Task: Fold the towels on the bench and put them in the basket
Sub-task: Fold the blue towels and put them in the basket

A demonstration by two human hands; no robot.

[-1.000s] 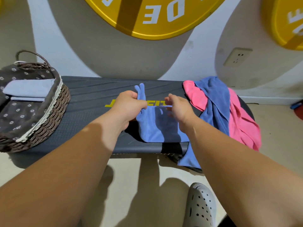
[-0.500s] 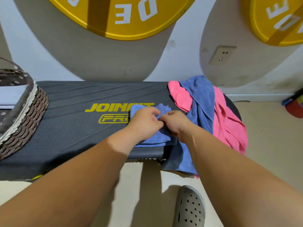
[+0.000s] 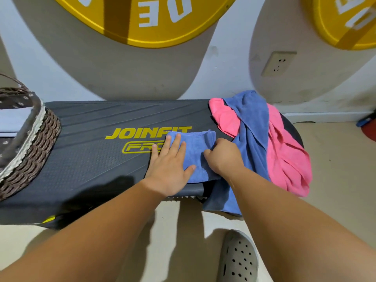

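Left grip (image 3: 168, 169), fingers flat, presses the small folded blue microfibre towel (image 3: 196, 147) on the dark padded worktop (image 3: 91, 159); right grip (image 3: 222, 157), curled on its right edge, should square that fold before the brown wicker basket (image 3: 34, 151).

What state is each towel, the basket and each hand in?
Small blue cloth towel: folded, flat on the dark grey bench.
Left hand: flat, pressing on it.
Right hand: curled, gripping its right edge.
Pink cloth towel: unfolded, crumpled at the bench's right end.
Large blue cloth towel: unfolded, draped over the pink towel, hanging off the bench.
Brown woven basket: on the bench's left end, holding a pale folded towel.
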